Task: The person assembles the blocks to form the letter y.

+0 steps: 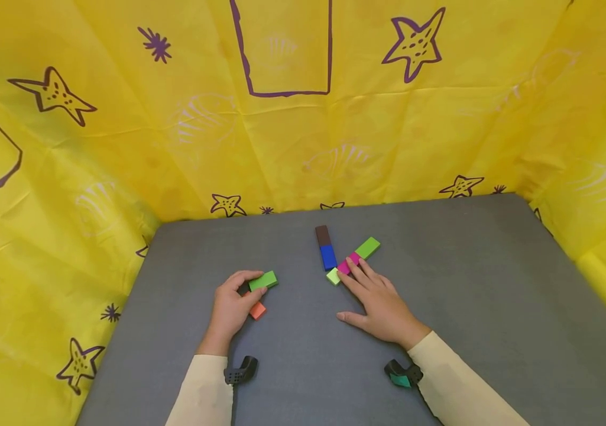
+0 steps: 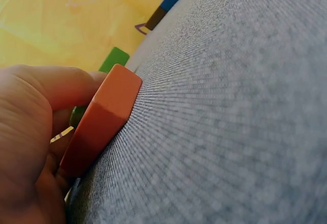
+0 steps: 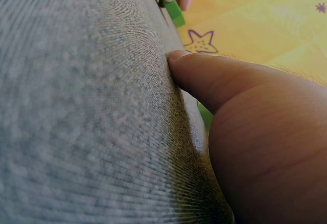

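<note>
My left hand pinches a green block between thumb and fingers at the left of the grey table. Beside that block, partly behind the thumb, lies an orange block; the left wrist view shows this orange block close up against the hand. Fingers extended, my right hand rests its fingertips on a magenta block. That block sits in a slanted row between a pale lime block and another green block. The right wrist view shows mostly the thumb of my right hand.
Just left of the slanted row, a blue block and a dark brown block lie end to end. Yellow cloth with purple starfish drawings hangs behind and at both sides of the grey table.
</note>
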`<control>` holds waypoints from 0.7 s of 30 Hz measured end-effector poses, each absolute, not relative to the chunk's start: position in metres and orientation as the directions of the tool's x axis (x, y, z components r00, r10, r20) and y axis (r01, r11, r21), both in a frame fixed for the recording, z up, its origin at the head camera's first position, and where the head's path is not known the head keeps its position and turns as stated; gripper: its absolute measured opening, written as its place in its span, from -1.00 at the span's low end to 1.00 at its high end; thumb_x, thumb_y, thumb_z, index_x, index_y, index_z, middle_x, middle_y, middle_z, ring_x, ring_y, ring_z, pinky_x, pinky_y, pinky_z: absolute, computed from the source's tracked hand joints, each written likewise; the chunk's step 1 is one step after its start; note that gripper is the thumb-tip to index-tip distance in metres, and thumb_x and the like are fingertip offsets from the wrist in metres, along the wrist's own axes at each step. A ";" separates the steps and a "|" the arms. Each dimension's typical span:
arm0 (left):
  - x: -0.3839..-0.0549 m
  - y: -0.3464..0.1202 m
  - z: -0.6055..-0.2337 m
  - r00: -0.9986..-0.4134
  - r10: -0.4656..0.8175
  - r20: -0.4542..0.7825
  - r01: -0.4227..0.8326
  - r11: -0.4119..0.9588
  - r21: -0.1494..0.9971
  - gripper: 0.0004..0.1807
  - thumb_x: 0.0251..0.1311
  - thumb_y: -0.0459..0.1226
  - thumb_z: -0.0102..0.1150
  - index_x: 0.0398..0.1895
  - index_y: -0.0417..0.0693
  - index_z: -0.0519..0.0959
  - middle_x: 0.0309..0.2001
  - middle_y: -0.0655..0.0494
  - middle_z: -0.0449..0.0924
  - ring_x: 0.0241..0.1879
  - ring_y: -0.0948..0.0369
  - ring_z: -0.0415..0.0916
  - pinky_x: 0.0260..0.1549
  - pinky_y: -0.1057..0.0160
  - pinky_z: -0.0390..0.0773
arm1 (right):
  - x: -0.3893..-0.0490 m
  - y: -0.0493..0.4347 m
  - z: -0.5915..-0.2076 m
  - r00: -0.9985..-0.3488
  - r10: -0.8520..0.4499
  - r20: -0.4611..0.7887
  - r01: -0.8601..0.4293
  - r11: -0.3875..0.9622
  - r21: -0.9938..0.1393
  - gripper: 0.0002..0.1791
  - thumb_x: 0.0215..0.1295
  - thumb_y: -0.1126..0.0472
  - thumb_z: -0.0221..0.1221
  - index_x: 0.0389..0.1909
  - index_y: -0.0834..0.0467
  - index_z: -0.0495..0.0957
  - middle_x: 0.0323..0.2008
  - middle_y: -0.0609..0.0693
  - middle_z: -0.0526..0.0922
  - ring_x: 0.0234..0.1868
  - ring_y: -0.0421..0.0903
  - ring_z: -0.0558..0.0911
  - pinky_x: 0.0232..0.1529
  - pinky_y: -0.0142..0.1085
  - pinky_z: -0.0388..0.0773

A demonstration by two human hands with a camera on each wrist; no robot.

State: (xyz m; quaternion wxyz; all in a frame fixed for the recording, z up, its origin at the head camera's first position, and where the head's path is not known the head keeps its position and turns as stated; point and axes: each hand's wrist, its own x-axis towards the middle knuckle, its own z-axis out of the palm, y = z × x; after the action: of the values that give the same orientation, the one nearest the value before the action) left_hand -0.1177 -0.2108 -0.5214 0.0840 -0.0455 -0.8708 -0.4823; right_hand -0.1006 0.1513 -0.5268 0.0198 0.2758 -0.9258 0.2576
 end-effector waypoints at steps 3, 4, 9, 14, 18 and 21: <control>-0.117 -0.211 -0.521 -0.978 -0.011 0.208 0.172 0.521 0.836 -0.62 0.20 -0.42 0.62 0.09 -0.03 0.83 0.07 0.12 0.76 0.20 0.09 0.62 0.26 0.10 0.46 | -0.101 0.151 -0.528 -0.847 -0.501 0.179 -0.521 0.715 -0.466 0.00 0.44 -0.29 0.37 0.71 0.11 0.27 0.73 0.11 0.05 0.73 0.20 -0.08 0.50 0.36 0.09; -0.117 -0.211 -0.521 -0.977 -0.013 0.213 0.176 0.519 0.837 -0.62 0.20 -0.42 0.62 0.09 -0.03 0.83 0.07 0.13 0.75 0.19 0.10 0.62 0.23 0.15 0.47 | -0.100 0.151 -0.528 -0.846 -0.501 0.181 -0.522 0.714 -0.466 0.00 0.44 -0.29 0.36 0.71 0.11 0.26 0.73 0.11 0.05 0.73 0.20 -0.08 0.50 0.36 0.09; -0.116 -0.209 -0.517 -0.968 -0.026 0.248 0.204 0.489 0.848 -0.61 0.19 -0.43 0.63 0.09 -0.05 0.83 0.05 0.13 0.75 0.02 0.12 0.65 0.00 0.36 0.53 | -0.100 0.151 -0.529 -0.840 -0.500 0.210 -0.536 0.705 -0.465 0.00 0.43 -0.28 0.38 0.71 0.11 0.27 0.72 0.13 0.08 0.72 0.22 -0.06 0.48 0.39 0.12; -0.114 -0.201 -0.510 -0.964 -0.024 0.264 0.225 0.453 0.863 -0.60 0.19 -0.42 0.64 0.10 -0.03 0.83 0.04 0.12 0.74 -0.10 0.11 0.66 -0.13 0.39 0.58 | -0.100 0.151 -0.529 -0.839 -0.496 0.225 -0.540 0.705 -0.460 0.00 0.42 -0.27 0.39 0.70 0.12 0.27 0.72 0.14 0.09 0.72 0.23 -0.04 0.47 0.39 0.13; -0.112 -0.193 -0.504 -0.961 -0.008 0.277 0.246 0.433 0.867 -0.61 0.19 -0.42 0.63 0.09 -0.05 0.83 0.02 0.10 0.73 -0.16 0.09 0.66 -0.20 0.37 0.60 | -0.100 0.151 -0.529 -0.840 -0.497 0.217 -0.537 0.708 -0.459 0.00 0.43 -0.28 0.38 0.70 0.12 0.28 0.72 0.14 0.08 0.72 0.22 -0.05 0.47 0.38 0.13; -0.112 -0.188 -0.501 -0.953 0.006 0.304 0.277 0.427 0.861 -0.62 0.18 -0.44 0.63 0.08 -0.07 0.83 0.02 0.08 0.74 -0.17 0.08 0.66 -0.19 0.35 0.62 | -0.100 0.151 -0.529 -0.843 -0.498 0.204 -0.531 0.710 -0.462 0.00 0.44 -0.28 0.37 0.71 0.11 0.26 0.72 0.12 0.06 0.73 0.20 -0.07 0.49 0.37 0.11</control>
State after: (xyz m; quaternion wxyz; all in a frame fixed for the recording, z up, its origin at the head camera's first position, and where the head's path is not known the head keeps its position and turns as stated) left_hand -0.1118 -0.1876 -0.5007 0.1284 -0.0848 -0.8349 -0.5285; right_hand -0.1003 0.1511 -0.5288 0.0320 0.2784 -0.9242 0.2594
